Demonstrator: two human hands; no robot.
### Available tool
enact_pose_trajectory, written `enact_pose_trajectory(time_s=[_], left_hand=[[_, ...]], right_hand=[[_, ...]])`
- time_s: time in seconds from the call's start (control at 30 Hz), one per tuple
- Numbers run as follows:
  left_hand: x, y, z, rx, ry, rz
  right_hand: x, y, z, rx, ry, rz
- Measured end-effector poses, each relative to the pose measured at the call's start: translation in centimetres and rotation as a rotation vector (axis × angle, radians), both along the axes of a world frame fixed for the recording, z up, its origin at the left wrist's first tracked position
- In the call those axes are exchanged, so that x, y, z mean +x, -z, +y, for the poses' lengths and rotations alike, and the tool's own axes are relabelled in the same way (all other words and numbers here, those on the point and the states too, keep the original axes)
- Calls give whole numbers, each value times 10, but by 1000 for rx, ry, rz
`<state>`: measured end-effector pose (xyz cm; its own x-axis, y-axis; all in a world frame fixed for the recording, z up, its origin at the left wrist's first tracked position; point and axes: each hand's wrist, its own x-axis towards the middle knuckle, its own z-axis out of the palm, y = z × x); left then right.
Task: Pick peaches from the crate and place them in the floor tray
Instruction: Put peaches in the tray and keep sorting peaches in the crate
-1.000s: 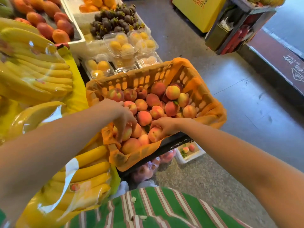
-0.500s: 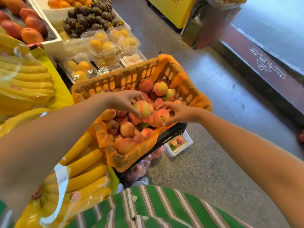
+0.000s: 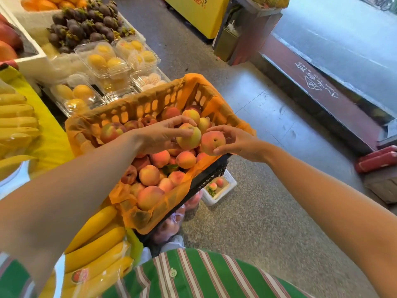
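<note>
A yellowish peach [image 3: 189,137] is gripped by the left hand [image 3: 159,134], a pink peach [image 3: 213,143] by the right hand [image 3: 238,143], over the heaped crate [image 3: 137,106] mid-frame; only two are seen in the floor tray [image 3: 210,200].

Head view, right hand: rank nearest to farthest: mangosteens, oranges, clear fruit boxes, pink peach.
1. Pink peach: held in the right hand, over the crate.
2. Clear fruit boxes: behind the crate, to the left.
3. Mangosteens: beyond the boxes.
4. Oranges: far top-left corner.
</note>
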<state>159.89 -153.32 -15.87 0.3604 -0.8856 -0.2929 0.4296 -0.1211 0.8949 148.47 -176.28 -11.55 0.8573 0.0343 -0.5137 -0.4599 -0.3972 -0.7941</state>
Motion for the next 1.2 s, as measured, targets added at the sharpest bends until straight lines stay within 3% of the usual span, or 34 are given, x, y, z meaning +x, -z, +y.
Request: enact_pose_trajectory(time_s=[0.4, 0.7, 0.93, 1.2], left_hand=[[2, 1, -9, -27, -131, -98], [-13, -7, -79, -46, -230, -72], [-53, -30, -192, -54, -206, -290], [-127, 2, -361, 105, -301, -346]], right_hand=[[6, -2, -1, 46, 47, -7], [-26, 1, -50, 81, 387, -275], [-73, 6, -146, 134, 538, -392], [-143, 48, -295, 2, 563, -256]])
